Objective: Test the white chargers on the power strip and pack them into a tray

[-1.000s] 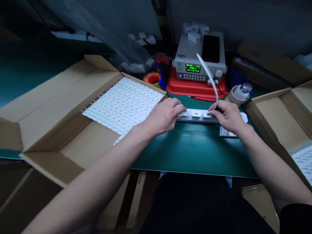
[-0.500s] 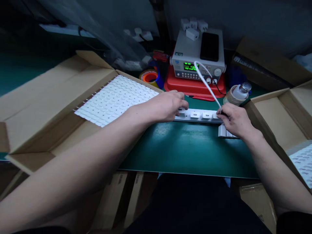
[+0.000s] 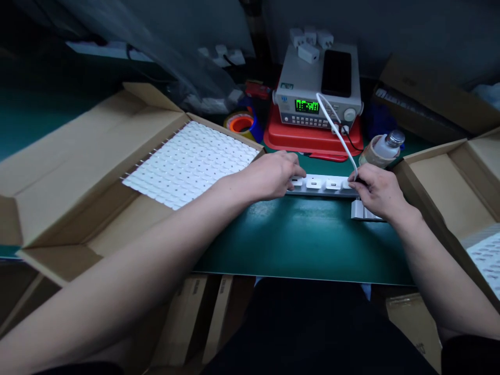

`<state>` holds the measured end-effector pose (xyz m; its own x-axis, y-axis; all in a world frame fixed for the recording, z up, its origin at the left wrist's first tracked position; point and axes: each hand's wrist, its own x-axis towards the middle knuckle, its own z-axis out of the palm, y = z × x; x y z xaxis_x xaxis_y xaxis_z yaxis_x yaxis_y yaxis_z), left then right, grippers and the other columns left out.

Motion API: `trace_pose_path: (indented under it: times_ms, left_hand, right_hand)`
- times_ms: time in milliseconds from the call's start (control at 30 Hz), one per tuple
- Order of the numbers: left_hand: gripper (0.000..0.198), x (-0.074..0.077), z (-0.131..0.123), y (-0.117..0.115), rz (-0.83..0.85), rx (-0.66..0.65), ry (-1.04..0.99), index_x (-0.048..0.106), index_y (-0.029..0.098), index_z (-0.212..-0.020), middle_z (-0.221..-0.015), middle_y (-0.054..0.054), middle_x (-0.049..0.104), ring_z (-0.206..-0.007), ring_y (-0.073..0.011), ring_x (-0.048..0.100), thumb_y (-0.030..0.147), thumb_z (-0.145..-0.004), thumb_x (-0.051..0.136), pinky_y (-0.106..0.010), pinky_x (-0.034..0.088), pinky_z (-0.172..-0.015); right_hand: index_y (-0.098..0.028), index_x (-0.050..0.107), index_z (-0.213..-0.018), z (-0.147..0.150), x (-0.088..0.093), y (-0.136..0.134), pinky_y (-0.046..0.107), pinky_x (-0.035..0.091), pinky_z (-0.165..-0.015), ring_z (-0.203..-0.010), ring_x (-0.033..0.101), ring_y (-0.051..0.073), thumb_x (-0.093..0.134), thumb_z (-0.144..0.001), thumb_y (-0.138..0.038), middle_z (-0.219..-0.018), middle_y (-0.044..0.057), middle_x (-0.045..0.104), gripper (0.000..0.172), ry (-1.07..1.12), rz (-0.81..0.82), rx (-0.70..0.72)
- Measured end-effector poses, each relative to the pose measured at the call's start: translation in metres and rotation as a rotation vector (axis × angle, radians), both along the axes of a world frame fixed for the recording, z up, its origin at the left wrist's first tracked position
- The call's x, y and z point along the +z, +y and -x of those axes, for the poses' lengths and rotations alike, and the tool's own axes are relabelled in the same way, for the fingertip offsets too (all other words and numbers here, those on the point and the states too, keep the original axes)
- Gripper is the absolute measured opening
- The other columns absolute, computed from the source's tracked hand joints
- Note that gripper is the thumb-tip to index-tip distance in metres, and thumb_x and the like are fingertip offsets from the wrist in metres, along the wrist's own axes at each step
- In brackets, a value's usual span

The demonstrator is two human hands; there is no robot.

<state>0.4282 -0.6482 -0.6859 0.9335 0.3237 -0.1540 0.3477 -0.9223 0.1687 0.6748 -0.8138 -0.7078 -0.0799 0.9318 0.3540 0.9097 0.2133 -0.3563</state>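
A white power strip point(image 3: 324, 193) lies across the green table, with several white USB chargers point(image 3: 313, 184) standing in a row on it. My left hand point(image 3: 278, 176) is at the strip's left end, its fingers curled around the leftmost visible charger point(image 3: 297, 182); its palm side is hidden. At the right end, my right hand point(image 3: 378, 190) pinches the plug end of a white cable point(image 3: 339, 133) against the last charger. The plug itself is covered by my fingers. More white chargers point(image 3: 357, 209) lie just below my right hand, partly hidden by it.
Behind the strip, a test instrument point(image 3: 317, 112) with a lit green display sits on a red tray point(image 3: 289, 140), with chargers and a phone point(image 3: 336, 73) on top. An open carton point(image 3: 144, 219) holding white pieces stands left, another carton point(image 3: 449, 182) right. A bottle point(image 3: 386, 145) stands behind my right hand.
My left hand has shifted slightly right along the strip. The cable's loop has dropped and moved a little right, and the display reading differs. My right hand keeps its pinch.
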Motion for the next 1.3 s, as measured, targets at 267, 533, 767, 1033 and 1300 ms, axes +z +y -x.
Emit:
trace_pose_path:
  times_ms: [267, 533, 767, 1033, 1300]
  left_hand:
    - [0.042, -0.006, 0.031, 0.0, -0.115, 0.165, 0.039, 0.071, 0.017, -0.123, -0.104, -0.012, 0.073, -0.098, -0.0279, 0.07, 0.017, -0.089, 0.047, -0.038, 0.051, -0.082]
    - [0.064, -0.03, 0.032, -0.008, -0.186, 0.126, 0.044, 0.046, 0.014, -0.151, -0.122, -0.013, 0.073, -0.109, -0.0265, 0.07, 0.011, -0.086, 0.044, -0.035, 0.055, -0.084]
    - [0.056, -0.028, -0.004, -0.036, -0.134, 0.108, -0.178, 0.052, 0.012, -0.145, -0.141, -0.019, 0.062, -0.126, -0.0346, 0.061, 0.03, -0.093, 0.059, -0.049, 0.05, -0.103]
    - [0.023, -0.031, -0.021, -0.036, 0.083, 0.122, -0.318, 0.067, 0.017, -0.112, -0.115, -0.011, 0.07, -0.109, -0.0274, 0.064, 0.023, -0.09, 0.063, -0.042, 0.051, -0.094]
    - [0.044, -0.023, -0.06, -0.061, 0.122, 0.185, -0.226, 0.059, 0.011, -0.126, -0.123, -0.018, 0.065, -0.118, -0.0345, 0.061, 0.02, -0.084, 0.068, -0.051, 0.05, -0.099]
  right_hand:
    - [-0.023, 0.061, -0.087, 0.003, 0.003, -0.002, 0.035, 0.051, -0.075, -0.088, 0.067, 0.022, 0.055, -0.094, -0.019, -0.095, 0.006, 0.071, 0.01, 0.007, 0.052, -0.018]
    - [-0.023, 0.068, -0.087, -0.014, 0.005, -0.01, 0.036, 0.053, -0.075, -0.082, 0.068, 0.021, 0.062, -0.09, -0.025, -0.087, 0.003, 0.073, 0.008, 0.287, 0.003, -0.126]
    - [-0.022, 0.069, -0.086, -0.037, 0.007, -0.028, 0.036, 0.051, -0.073, -0.077, 0.066, 0.02, 0.066, -0.087, -0.026, -0.084, 0.002, 0.072, 0.004, 0.323, 0.054, -0.22]
    - [-0.024, 0.061, -0.086, -0.03, 0.0, -0.028, 0.035, 0.051, -0.074, -0.083, 0.065, 0.02, 0.056, -0.092, -0.02, -0.089, 0.003, 0.068, 0.009, 0.077, -0.003, -0.105]
    - [-0.025, 0.064, -0.088, -0.034, 0.0, -0.028, 0.037, 0.053, -0.074, -0.083, 0.068, 0.024, 0.059, -0.091, -0.023, -0.088, 0.004, 0.071, 0.006, 0.068, -0.047, -0.101]
